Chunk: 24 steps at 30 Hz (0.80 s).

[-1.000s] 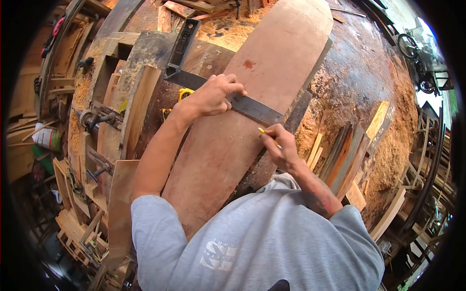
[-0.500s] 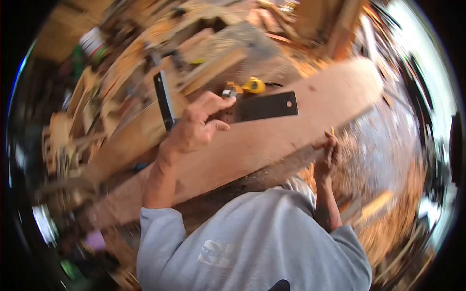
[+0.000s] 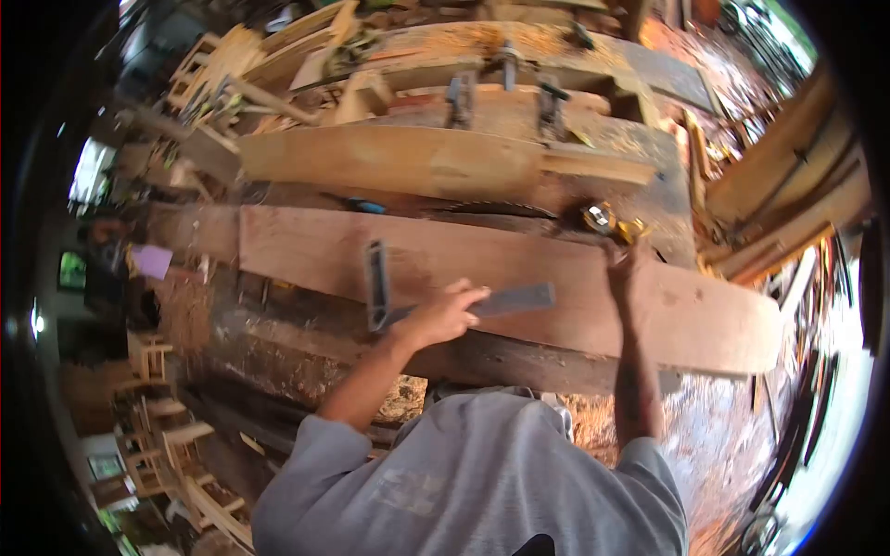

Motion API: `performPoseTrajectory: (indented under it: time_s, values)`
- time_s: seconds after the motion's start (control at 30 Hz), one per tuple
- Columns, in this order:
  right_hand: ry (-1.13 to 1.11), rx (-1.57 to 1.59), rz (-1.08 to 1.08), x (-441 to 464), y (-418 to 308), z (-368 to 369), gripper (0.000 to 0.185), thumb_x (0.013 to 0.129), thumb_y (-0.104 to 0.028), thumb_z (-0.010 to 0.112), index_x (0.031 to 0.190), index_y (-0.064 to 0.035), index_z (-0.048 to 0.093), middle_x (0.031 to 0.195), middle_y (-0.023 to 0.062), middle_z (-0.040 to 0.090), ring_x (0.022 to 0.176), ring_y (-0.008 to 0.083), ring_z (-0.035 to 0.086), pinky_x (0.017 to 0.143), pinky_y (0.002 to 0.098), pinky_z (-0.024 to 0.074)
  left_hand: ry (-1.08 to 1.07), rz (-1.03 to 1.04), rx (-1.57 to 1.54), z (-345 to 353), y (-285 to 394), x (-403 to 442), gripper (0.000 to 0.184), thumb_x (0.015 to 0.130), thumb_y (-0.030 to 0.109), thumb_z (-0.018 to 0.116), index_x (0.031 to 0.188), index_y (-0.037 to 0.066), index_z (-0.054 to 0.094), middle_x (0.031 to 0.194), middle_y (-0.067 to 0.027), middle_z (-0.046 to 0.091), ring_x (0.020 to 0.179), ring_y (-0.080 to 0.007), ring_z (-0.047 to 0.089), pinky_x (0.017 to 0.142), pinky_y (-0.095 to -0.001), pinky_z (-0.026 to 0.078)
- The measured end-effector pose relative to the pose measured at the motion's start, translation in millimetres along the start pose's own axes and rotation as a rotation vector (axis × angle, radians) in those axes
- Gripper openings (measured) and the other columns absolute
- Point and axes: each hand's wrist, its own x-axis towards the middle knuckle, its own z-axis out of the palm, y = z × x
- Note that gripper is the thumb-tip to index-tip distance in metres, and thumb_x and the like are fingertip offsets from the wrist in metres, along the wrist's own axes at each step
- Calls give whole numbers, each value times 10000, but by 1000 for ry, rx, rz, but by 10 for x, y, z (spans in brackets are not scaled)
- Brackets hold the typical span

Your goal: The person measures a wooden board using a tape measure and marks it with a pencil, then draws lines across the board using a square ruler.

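A long reddish wooden board (image 3: 519, 259) with a rounded right end lies across the bench in front of me. My left hand (image 3: 445, 315) is closed on a dark metal carpenter's square (image 3: 519, 299), holding it over the board's near side. One arm of the square points right and the other stands up towards the far side. My right hand (image 3: 627, 269) is at the board's far edge, fingers bunched and blurred; what they hold cannot be made out. Just beyond its fingertips are a shiny silver-and-yellow object (image 3: 599, 218) and a yellow tape measure (image 3: 634, 231).
Behind the board lie a thin toothed strip (image 3: 496, 208), a blue-handled tool (image 3: 368, 206) and a paler plank (image 3: 389, 159). Clamps (image 3: 551, 111) and wooden frame pieces (image 3: 366, 97) stand farther back. Large timber pieces (image 3: 788, 176) lean at the right.
The view has turned, so the board lies more level. My right hand has gone from the near edge, where it held a pencil, to the far edge. My left hand still holds the square.
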Motion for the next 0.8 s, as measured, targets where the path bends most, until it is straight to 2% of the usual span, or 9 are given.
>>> performPoseTrajectory:
  time_s: [0.07,0.13,0.2,0.3,0.43,0.53,0.67,0.73,0.8]
  values:
    - [-521,-222,263,224,666,521,548,812,-414,807,1155,-13,658,1087,248,685,908,401,678,839,480,545,21,89,19,118,-52,105,536,856,70,720,1379,63,602,1210,-203,592,1090,-406,624,927,-452,530]
    - [-319,-205,-146,29,1821,1486,716,805,-454,801,1309,12,596,1276,248,650,1192,407,612,982,514,508,2,150,115,135,-2,230,540,833,86,727,1359,91,606,1232,-204,570,1084,-410,626,943,-457,538]
    - [-617,-202,203,265,1820,1588,928,752,-433,796,1497,-16,433,1370,281,588,1218,449,592,1120,525,418,-47,199,227,231,-42,390,528,836,105,717,1353,110,608,1226,-215,566,1132,-415,598,988,-473,508]
    - [-698,-402,109,671,884,1002,956,739,-286,819,1529,11,372,1473,304,499,1409,428,440,1195,478,327,123,297,139,497,-282,469,375,850,111,658,1223,84,692,1252,-239,570,1194,-436,548,1052,-536,439]
    - [-917,138,253,647,654,1292,1076,664,-301,898,1535,26,359,1446,296,527,1373,466,456,1172,541,340,198,472,383,515,-409,237,466,776,119,745,1237,87,686,1345,-226,530,1355,-408,428,1137,-551,341]
    - [-882,-298,249,609,122,1377,1074,653,-279,908,1525,33,367,1423,282,551,1316,442,516,1120,510,404,222,535,326,403,-488,-40,479,754,120,781,1222,77,691,1442,-241,480,1395,-428,389,1150,-585,298]
    - [-709,-185,227,451,806,1733,657,714,-210,831,1301,-3,620,1176,231,704,1061,423,668,942,449,526,192,455,119,232,-706,-537,442,786,135,782,1215,78,693,1437,-217,491,1395,-407,407,1136,-566,321]
    - [-730,-114,295,605,478,1322,442,727,-197,778,1116,-3,697,989,210,739,959,400,694,874,457,526,304,434,16,185,-863,-761,413,815,144,775,1213,73,693,1419,-188,516,1348,-374,476,1103,-555,371]
    - [-578,237,472,574,835,1395,375,713,-177,745,1042,-3,703,882,166,725,822,296,682,778,393,523,391,412,3,57,-968,-1016,399,832,146,769,1215,67,691,1408,-175,529,1310,-358,524,1078,-550,410]
